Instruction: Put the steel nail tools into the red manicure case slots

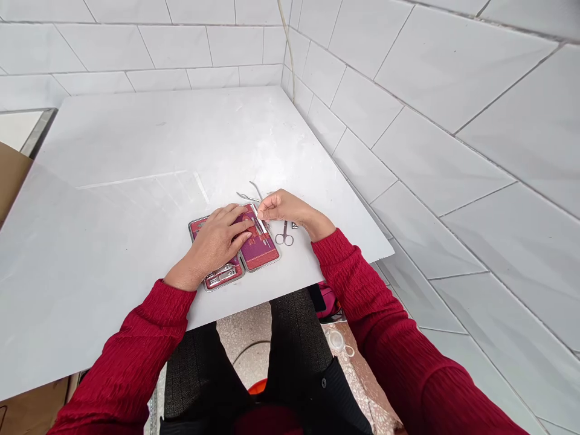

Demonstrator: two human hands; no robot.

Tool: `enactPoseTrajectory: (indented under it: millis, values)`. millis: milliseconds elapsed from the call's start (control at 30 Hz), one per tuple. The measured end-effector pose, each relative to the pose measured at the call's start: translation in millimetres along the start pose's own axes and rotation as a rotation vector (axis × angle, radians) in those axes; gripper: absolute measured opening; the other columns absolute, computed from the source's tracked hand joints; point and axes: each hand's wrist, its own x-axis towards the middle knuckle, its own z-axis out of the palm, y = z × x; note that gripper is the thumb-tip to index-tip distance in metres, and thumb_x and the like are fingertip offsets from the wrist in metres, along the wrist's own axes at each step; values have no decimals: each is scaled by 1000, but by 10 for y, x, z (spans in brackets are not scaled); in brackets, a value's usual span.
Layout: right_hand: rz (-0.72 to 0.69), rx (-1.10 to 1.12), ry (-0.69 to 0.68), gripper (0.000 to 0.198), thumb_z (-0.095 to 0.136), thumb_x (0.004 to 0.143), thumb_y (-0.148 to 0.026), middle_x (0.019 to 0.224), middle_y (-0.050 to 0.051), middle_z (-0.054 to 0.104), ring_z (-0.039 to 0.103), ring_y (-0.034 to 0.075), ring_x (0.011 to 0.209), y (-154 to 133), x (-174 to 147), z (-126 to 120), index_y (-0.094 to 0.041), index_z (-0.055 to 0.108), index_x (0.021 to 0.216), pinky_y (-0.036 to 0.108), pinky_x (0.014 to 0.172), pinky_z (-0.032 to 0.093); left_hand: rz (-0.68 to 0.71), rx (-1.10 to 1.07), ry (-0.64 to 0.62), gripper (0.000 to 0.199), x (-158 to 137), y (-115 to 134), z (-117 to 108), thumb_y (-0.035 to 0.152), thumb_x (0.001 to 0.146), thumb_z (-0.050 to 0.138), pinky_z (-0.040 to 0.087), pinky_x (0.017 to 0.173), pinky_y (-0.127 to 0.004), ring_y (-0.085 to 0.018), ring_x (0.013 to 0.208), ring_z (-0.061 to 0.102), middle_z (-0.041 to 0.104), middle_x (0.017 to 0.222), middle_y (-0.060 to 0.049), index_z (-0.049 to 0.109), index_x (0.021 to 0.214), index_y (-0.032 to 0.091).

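Landmark = the case (pixel 261 261): reddish-purple lining, metal rim, lying opened flat near the table's front edge, two halves side by side, hinge between them.

Left hand (pixel 218 237): laid across the case, fingers loosely spread over both halves, palm down, covering much of the left half. Not clenched, nothing in its grasp that I can see.

Right hand (pixel 284 207): over the case's far right corner, thumb and index pinched together beside a slim silver tool (pixel 261 226) in the right half. Looks like it may have the tool's end, but the fingers hide the contact, so can't tell if it's gripped.

Nail clippers (pixel 221 277) lie in the near part of the case's left half, below the left hand.

Just right of the case, on the table (pixel 113 254): small scissors (pixel 284 234), finger loops toward the person, blades partly under the right hand. A small metal piece (pixel 294 225) sits right of those, part hidden by the wrist.

Beyond the case's far edge: metal nippers (pixel 254 193), handles splayed, working end behind the right hand.

Tiled wall (pixel 453 151) well right of the case. Cable (pixel 289 51) hangs in the corner well beyond it.
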Motion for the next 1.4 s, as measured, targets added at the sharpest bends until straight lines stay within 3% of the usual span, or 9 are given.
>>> enactPoseTrajectory:
  millis: [267, 400, 500, 633, 800, 1233, 1400]
  values:
    - [14, -164, 17, 26, 81, 68, -37, 66, 0, 65, 54, 11, 63, -85, -71, 20, -14, 70, 72, 25, 61, 40, 8, -4, -2, 37, 13, 6, -8, 37, 107, 43, 46, 109, -57, -33, 133, 52, 59, 143, -11, 74, 119, 22]
    - [-29, -252, 205, 28, 79, 76, -41, 58, -7, 53, 45, 9, 57, -84, -61, 113, -16, 70, 88, 25, 58, 35, 3, -9, -7, 37, 12, 9, -13, 37, 106, 42, 45, 110, -58, -33, 134, 52, 59, 144, -11, 75, 117, 23]
    - [-128, -273, 337, 30, 76, 81, -34, 63, -7, 56, 47, 11, 60, -82, -39, 196, -20, 72, 108, 25, 61, 38, 5, 1, 1, 37, 8, 0, -5, 37, 106, 43, 45, 109, -58, -33, 133, 52, 60, 143, -11, 75, 117, 23]
    - [-164, -245, 376, 13, 74, 83, -30, 72, -2, 65, 52, 11, 65, -80, -9, 261, -19, 77, 89, 26, 63, 41, -2, -13, -1, 35, 9, -5, 3, 36, 106, 44, 46, 108, -57, -33, 132, 52, 60, 143, -11, 75, 117, 24]
    - [-142, -224, 375, 12, 73, 81, -27, 69, 0, 69, 58, 12, 64, -65, 5, 262, -18, 75, 74, 25, 61, 43, -9, -11, -8, 35, 11, 6, 0, 36, 106, 44, 46, 108, -56, -32, 132, 52, 59, 144, -11, 74, 119, 23]
    - [-114, -284, 351, 12, 69, 82, -23, 70, 0, 71, 60, 13, 65, -50, -22, 261, -18, 73, 73, 25, 62, 45, 7, 18, -7, 37, 8, -1, 3, 38, 107, 42, 47, 108, -54, -32, 131, 53, 60, 143, -11, 73, 119, 22]
    - [-164, -251, 570, 16, 67, 87, -33, 77, 0, 71, 59, 14, 70, -67, -16, 206, -19, 74, 84, 27, 68, 47, -6, 8, 13, 37, 10, 14, -19, 38, 107, 42, 45, 110, -56, -32, 134, 51, 60, 142, -12, 73, 119, 22]
